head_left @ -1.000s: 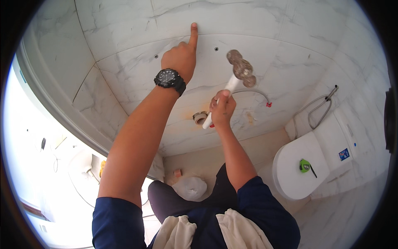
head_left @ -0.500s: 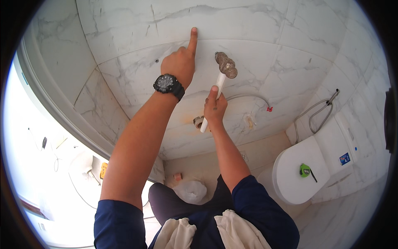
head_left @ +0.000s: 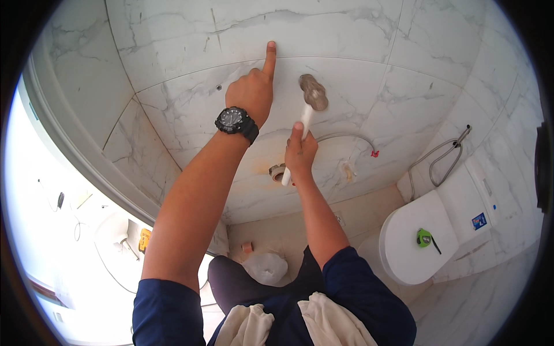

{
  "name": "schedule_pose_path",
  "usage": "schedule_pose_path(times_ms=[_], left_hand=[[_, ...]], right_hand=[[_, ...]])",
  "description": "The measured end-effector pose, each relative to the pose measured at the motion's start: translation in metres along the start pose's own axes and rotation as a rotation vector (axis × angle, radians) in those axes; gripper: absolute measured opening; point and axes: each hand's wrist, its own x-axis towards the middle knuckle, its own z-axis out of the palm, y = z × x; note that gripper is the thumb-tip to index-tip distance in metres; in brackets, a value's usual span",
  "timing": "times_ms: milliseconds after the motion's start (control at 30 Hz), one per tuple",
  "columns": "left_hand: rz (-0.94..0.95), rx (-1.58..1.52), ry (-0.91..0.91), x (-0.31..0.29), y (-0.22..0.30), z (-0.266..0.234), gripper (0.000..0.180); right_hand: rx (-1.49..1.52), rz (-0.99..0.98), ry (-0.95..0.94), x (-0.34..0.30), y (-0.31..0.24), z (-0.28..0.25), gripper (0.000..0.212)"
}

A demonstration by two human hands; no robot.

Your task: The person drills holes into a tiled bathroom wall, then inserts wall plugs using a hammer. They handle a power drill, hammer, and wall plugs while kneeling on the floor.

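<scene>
My left hand (head_left: 251, 95), with a black watch (head_left: 236, 122) on its wrist, reaches up to the white marble-patterned wall (head_left: 329, 34). Its index finger is stretched out, the tip at or against the tile just above a joint line; the other fingers look curled and are partly hidden. In my right hand (head_left: 300, 154) is a hammer (head_left: 313, 95), gripped by its white handle with the thumb along it. The worn grey-brown head points up, to the right of my left hand and apart from it.
Below the hammer, a round pipe opening (head_left: 277, 172) and a hose with a red end (head_left: 374, 153) come from the wall. A green tape measure (head_left: 424, 237) lies on the closed toilet lid (head_left: 404, 254) at right. A white plastic bag (head_left: 265, 267) is on the floor.
The hammer has tilted slightly, its head a little lower and its handle end shifted right. My left hand's pointing finger stays near the same tile joint, with the whole view shifted a little.
</scene>
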Motion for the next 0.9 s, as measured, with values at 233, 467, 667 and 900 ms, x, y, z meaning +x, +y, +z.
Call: schedule_pose_path(times_ms=[233,467,667,900], left_hand=[[0.001,0.022,0.049,0.0,0.002,0.004,0.114],[-0.009,-0.014,0.164,-0.011,0.007,0.013,0.094],[-0.012,-0.43,-0.029,-0.145,-0.012,0.138,0.072],[-0.37,-0.372,-1.029,-0.379,-0.036,0.301,0.07]], right_hand=[[0.394,0.257,-0.086,-0.022,0.013,-0.015,0.059],[0.177,0.068,-0.331,-0.061,-0.037,-0.12,0.064],[-0.18,0.269,-0.452,-0.126,-0.055,-0.216,0.059],[-0.714,0.985,-0.409,-0.239,0.07,-0.329,0.058]])
